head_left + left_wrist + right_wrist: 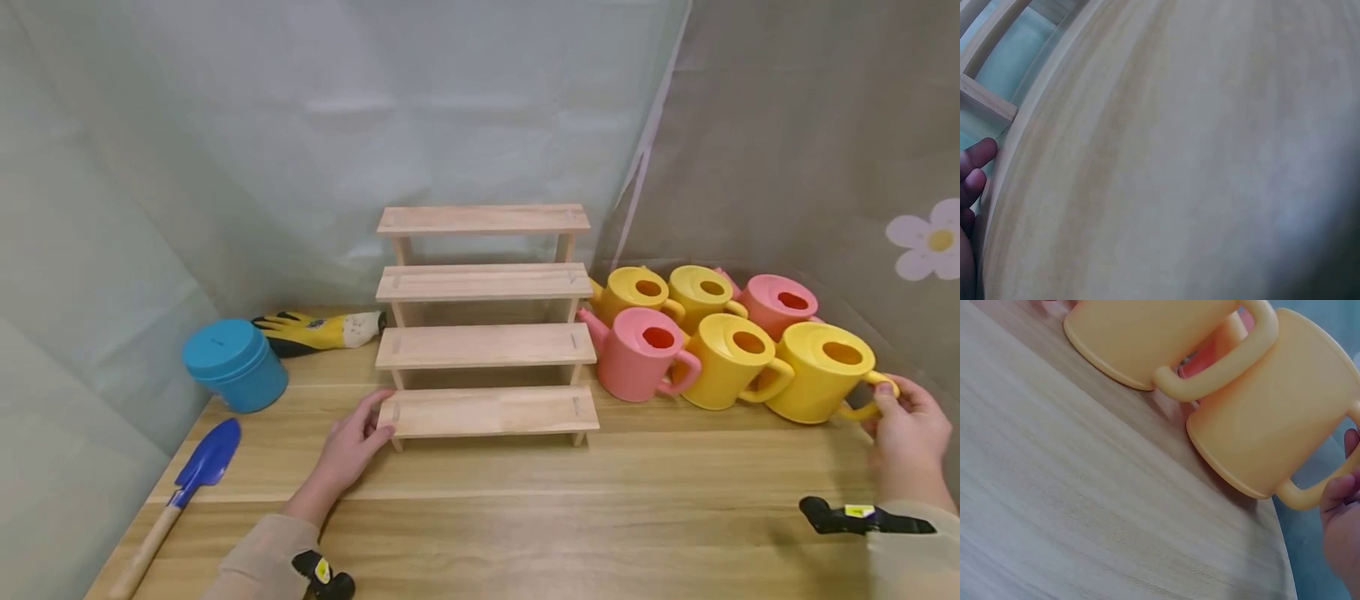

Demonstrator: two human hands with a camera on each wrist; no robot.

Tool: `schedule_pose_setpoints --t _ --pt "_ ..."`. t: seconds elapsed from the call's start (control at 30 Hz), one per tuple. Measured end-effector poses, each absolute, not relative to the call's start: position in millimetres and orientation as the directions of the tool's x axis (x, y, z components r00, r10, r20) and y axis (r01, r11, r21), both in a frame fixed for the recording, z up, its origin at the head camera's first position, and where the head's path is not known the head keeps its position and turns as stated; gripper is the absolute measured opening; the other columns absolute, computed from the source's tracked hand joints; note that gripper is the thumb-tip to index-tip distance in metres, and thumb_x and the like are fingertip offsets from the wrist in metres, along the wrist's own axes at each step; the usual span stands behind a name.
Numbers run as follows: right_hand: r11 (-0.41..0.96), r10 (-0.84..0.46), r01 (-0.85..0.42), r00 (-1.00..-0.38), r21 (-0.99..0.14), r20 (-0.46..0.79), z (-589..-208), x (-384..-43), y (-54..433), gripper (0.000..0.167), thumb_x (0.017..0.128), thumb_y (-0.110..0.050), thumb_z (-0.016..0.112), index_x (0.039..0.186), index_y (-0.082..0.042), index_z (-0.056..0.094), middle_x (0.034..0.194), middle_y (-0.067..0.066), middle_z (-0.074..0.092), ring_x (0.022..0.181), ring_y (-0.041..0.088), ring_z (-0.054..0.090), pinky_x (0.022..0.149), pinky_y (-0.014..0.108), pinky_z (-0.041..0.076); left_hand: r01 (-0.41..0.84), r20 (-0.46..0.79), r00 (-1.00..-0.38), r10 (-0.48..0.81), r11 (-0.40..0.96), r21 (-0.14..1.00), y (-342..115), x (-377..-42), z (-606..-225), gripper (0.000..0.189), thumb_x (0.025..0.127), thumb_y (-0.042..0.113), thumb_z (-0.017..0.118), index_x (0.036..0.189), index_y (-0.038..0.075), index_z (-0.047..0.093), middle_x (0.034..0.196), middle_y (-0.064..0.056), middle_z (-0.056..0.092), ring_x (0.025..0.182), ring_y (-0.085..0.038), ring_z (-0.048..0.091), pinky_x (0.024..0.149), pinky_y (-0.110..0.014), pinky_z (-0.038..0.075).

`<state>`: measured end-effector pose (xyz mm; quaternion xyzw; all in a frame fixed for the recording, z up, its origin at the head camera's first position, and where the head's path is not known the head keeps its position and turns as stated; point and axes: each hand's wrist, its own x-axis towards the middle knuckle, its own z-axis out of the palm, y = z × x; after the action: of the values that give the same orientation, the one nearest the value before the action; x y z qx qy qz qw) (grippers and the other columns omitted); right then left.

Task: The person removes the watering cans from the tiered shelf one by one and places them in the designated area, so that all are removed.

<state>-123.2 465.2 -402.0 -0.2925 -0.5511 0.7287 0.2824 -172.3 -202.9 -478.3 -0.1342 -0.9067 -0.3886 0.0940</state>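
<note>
A four-step wooden display stand stands mid-table. My left hand holds the left end of its lowest step, thumb at the front corner and index finger at the back corner. In the left wrist view, curled fingertips show beside the wood. Far right, my right hand grips the handle of a yellow watering can, the rightmost of the front row. The right wrist view shows thumb and fingers around that handle, with the yellow can upright and its base close to the tabletop.
Beside the held can are another yellow watering can and a pink one, with several more behind. On the left lie a blue lidded tub, a yellow-black glove and a blue trowel. Curtains hang close behind.
</note>
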Motion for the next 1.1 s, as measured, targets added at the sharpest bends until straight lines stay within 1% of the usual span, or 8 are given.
schedule_pose_setpoints --t 0.07,0.2,0.4,0.53,0.7,0.87,0.97,1.1 --pt "-0.233 0.729 -0.072 -0.673 -0.970 -0.125 -405 -124 468 0.018 0.086 -0.024 0.061 0.103 -0.021 0.062 0.097 -0.011 0.055 0.071 0.006 0.044 0.045 0.018 0.040 0.309 0.268 -0.949 0.166 0.662 0.683 -203 -172 -478 0.047 0.088 0.020 0.062 0.132 0.019 0.047 0.073 0.004 0.052 0.062 -0.010 0.046 0.059 -0.028 0.037" --pt "-0.250 0.698 -0.040 -0.700 -0.967 -0.151 -408 -123 469 0.018 0.087 -0.025 0.059 0.105 -0.022 0.057 0.100 -0.010 0.051 0.066 0.007 0.043 0.047 0.018 0.042 0.296 0.256 -0.953 0.160 0.668 0.683 -202 -172 -478 0.047 0.088 0.020 0.061 0.132 0.019 0.047 0.073 0.004 0.052 0.063 -0.011 0.047 0.062 -0.030 0.036" --pt "-0.284 0.683 -0.042 -0.710 -0.958 -0.172 -410 -122 469 0.019 0.088 -0.026 0.057 0.107 -0.022 0.055 0.103 -0.007 0.048 0.066 0.007 0.045 0.048 0.019 0.043 0.290 0.245 -0.956 0.163 0.670 0.684 -202 -172 -478 0.048 0.088 0.021 0.061 0.134 0.018 0.046 0.075 0.004 0.053 0.064 -0.012 0.047 0.062 -0.030 0.037" --pt "-0.302 0.677 -0.050 -0.714 -0.952 -0.177 -411 -125 470 0.023 0.087 -0.027 0.059 0.109 -0.023 0.054 0.104 -0.007 0.048 0.069 0.008 0.046 0.051 0.019 0.045 0.293 0.253 -0.954 0.159 0.669 0.683 -202 -172 -478 0.047 0.088 0.021 0.061 0.133 0.019 0.047 0.074 0.004 0.053 0.064 -0.012 0.047 0.062 -0.030 0.036" --pt "-0.311 0.668 -0.037 -0.720 -0.950 -0.191 -413 -128 473 0.027 0.087 -0.028 0.057 0.113 -0.025 0.052 0.107 -0.008 0.045 0.078 0.008 0.047 0.056 0.018 0.047 0.302 0.264 -0.951 0.162 0.674 0.674 -202 -172 -479 0.047 0.088 0.021 0.061 0.132 0.019 0.047 0.074 0.004 0.053 0.064 -0.011 0.047 0.063 -0.030 0.036" --pt "-0.305 0.670 -0.035 -0.718 -0.952 -0.189 -410 -130 471 0.021 0.090 -0.025 0.054 0.110 -0.024 0.051 0.106 -0.008 0.043 0.078 0.008 0.048 0.056 0.018 0.047 0.294 0.254 -0.954 0.161 0.674 0.678 -203 -173 -480 0.047 0.089 0.023 0.061 0.133 0.019 0.046 0.074 0.004 0.052 0.064 -0.012 0.047 0.066 -0.033 0.033" --pt "-0.296 0.682 -0.029 -0.706 -0.955 -0.190 -408 -131 468 0.016 0.091 -0.023 0.052 0.107 -0.023 0.050 0.105 -0.008 0.042 0.077 0.007 0.048 0.055 0.017 0.047 0.293 0.251 -0.954 0.162 0.676 0.676 -203 -173 -479 0.047 0.089 0.023 0.061 0.133 0.019 0.046 0.073 0.004 0.052 0.063 -0.012 0.046 0.065 -0.033 0.032" --pt "-0.269 0.703 -0.006 -0.685 -0.963 -0.192 -409 -134 468 0.014 0.091 -0.024 0.052 0.106 -0.025 0.050 0.104 -0.008 0.043 0.077 0.007 0.048 0.054 0.016 0.046 0.291 0.250 -0.955 0.161 0.675 0.677 -203 -173 -480 0.047 0.088 0.022 0.060 0.133 0.019 0.046 0.073 0.004 0.052 0.062 -0.013 0.046 0.065 -0.033 0.032"
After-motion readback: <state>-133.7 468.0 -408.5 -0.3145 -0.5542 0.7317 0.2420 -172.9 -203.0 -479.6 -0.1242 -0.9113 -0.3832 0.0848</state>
